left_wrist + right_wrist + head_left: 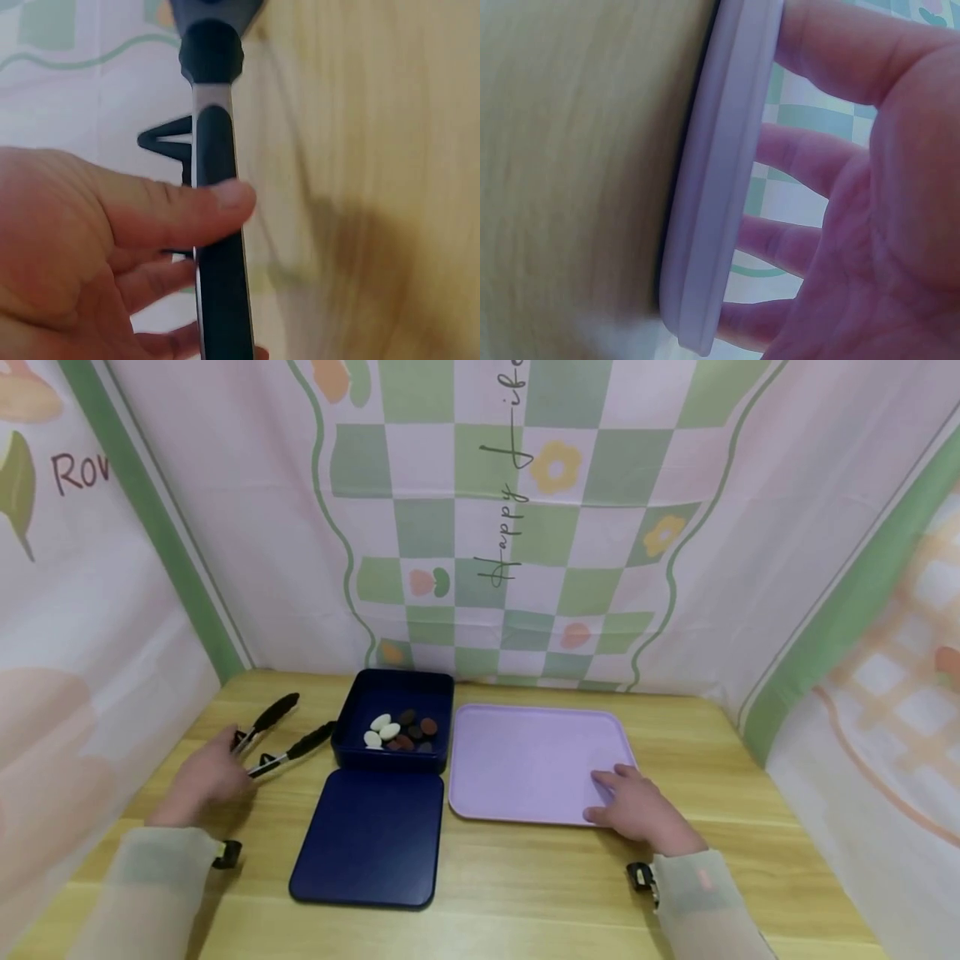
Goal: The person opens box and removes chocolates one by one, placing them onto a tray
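Observation:
My left hand (213, 768) grips a pair of black-tipped metal tongs (309, 742) at the table's left side. The arms of the tongs are spread apart, tips pointing toward the dark blue box (352, 758). In the left wrist view my thumb (214, 214) lies across the black grip of one arm, with other fingers behind it. White, brown and black oval pieces (389, 732) lie inside the box. My right hand (637, 806) rests at the right edge of a light purple tray (536, 768), its spread fingertips touching the tray's upper side in the right wrist view.
A flat dark blue lid (367, 839) lies on the wooden table (525, 893) in front of the box. The tray sits just right of the box. Patterned curtains (480, 510) close off the back and both sides.

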A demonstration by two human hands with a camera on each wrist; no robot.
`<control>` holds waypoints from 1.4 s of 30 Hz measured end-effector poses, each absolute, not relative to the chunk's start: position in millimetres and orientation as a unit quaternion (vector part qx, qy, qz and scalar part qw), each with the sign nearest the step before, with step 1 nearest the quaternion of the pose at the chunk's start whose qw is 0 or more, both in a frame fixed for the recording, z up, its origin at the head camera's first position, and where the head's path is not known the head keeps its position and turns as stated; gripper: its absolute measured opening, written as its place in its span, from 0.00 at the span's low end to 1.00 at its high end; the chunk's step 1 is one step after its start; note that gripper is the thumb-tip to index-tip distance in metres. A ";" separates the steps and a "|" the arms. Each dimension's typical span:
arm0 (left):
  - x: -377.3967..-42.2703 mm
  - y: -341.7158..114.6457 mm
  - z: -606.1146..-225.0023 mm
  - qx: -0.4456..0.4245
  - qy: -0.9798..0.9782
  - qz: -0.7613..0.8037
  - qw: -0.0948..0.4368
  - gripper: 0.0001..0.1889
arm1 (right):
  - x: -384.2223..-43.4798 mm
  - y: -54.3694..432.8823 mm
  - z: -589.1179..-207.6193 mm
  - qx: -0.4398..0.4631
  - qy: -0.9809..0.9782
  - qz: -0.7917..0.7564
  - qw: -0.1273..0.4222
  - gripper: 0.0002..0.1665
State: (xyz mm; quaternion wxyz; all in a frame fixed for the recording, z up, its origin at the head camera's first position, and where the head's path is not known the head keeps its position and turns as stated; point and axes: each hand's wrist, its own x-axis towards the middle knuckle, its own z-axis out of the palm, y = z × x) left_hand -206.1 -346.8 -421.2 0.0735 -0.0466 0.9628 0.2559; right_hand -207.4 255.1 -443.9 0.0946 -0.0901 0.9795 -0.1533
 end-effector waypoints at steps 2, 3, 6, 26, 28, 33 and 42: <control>-205.7 -349.7 -417.8 -0.034 0.964 0.254 0.066 0.54 | -207.3 255.4 -443.7 -0.090 0.980 -0.153 0.095 0.45; -205.7 -351.1 -416.4 -0.028 0.965 0.255 0.062 0.53 | -207.3 255.5 -443.6 -0.090 0.980 -0.153 0.095 0.45; -206.4 -355.8 -412.2 -0.007 0.965 0.259 0.047 0.52 | -207.5 256.0 -443.9 -0.090 0.980 -0.152 0.095 0.45; -227.8 -345.4 -362.4 0.079 0.981 0.175 0.015 0.46 | -207.2 255.7 -447.4 -0.085 0.980 -0.152 0.093 0.45; -229.9 -338.0 -358.5 0.094 0.983 0.159 0.008 0.46 | -206.6 254.7 -446.3 -0.085 0.980 -0.153 0.095 0.44; -235.9 -320.3 -350.9 0.119 0.984 0.134 -0.001 0.45 | -206.2 253.2 -445.0 -0.083 0.980 -0.155 0.097 0.44; -246.5 -295.3 -350.2 0.148 0.982 0.119 -0.003 0.43 | -206.0 254.0 -444.4 -0.078 0.980 -0.154 0.101 0.44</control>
